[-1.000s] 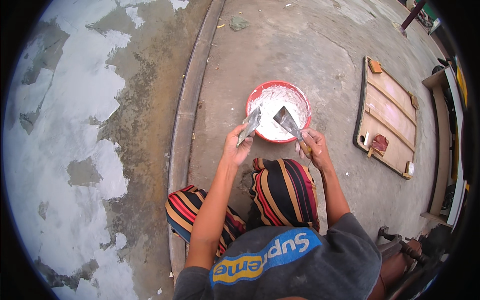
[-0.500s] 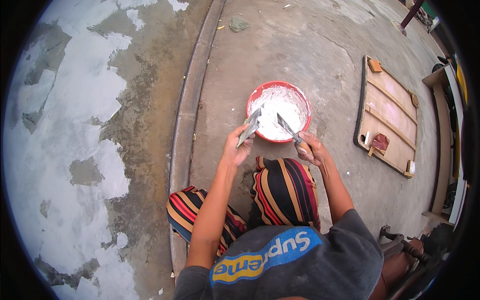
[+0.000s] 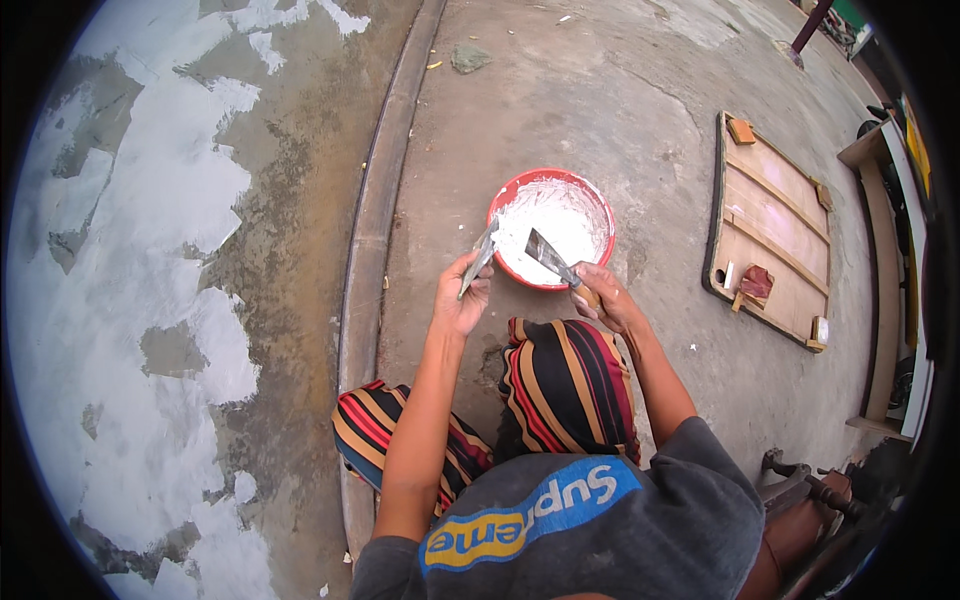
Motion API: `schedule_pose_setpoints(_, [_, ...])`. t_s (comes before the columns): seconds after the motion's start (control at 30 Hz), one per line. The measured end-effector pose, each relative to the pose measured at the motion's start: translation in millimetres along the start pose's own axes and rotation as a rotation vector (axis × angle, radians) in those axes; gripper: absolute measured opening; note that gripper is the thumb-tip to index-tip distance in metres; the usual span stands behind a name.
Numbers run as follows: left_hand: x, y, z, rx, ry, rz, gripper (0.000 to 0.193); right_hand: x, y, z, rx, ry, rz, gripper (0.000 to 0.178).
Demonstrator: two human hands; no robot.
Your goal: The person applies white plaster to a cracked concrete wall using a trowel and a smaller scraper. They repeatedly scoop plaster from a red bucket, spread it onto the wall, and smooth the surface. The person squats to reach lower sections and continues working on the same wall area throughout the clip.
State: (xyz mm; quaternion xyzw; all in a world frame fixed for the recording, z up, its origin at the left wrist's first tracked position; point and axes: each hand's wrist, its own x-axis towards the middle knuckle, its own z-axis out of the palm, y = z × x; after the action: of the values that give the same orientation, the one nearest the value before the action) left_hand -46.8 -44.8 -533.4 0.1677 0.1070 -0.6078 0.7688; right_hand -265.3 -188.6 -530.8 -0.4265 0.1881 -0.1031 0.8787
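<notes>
A red basin [image 3: 607,240] of white putty [image 3: 562,212] sits on the concrete in front of my knees. At its left rim my left hand [image 3: 461,296] is closed around a flat putty blade [image 3: 480,262], tilted upward, with some white on its tip. My right hand [image 3: 606,297] grips the wooden handle of a putty knife [image 3: 546,255]. That knife's metal blade points up and left over the near part of the basin. White smears mark the fingers of my right hand.
A wall with patchy white coating [image 3: 150,230] stands at the left, a raised ledge [image 3: 365,250] along its foot. To the right lies a wooden panel [image 3: 770,230] with battens and small blocks on it. A wooden frame [image 3: 880,290] stands beyond.
My left hand has shifted slightly left and down with its blade. The putty knife in my right hand has moved left, its blade turning more face-up.
</notes>
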Motion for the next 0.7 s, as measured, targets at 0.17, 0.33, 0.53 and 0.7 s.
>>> schedule_pose_setpoints(0.17, [2.5,-9.9,4.6,-0.057,-0.032,-0.050,0.019,19.0,-10.2,19.5,-0.021,0.007,-0.085,0.028])
schedule_pose_setpoints(0.33, [3.4,-7.7,3.6,-0.194,-0.099,-0.094,0.018,31.2,-5.9,35.3,0.035,-0.092,0.053,0.028])
schedule_pose_setpoints(0.53, [-2.4,4.7,7.5,-0.213,-0.092,0.003,0.020,16.8,7.2,23.2,-0.054,0.204,-0.203,0.032])
schedule_pose_setpoints(0.7, [-0.4,-8.5,9.6,-0.195,-0.055,-0.024,0.021,37.8,-13.5,51.0,-0.397,0.205,-0.417,0.035])
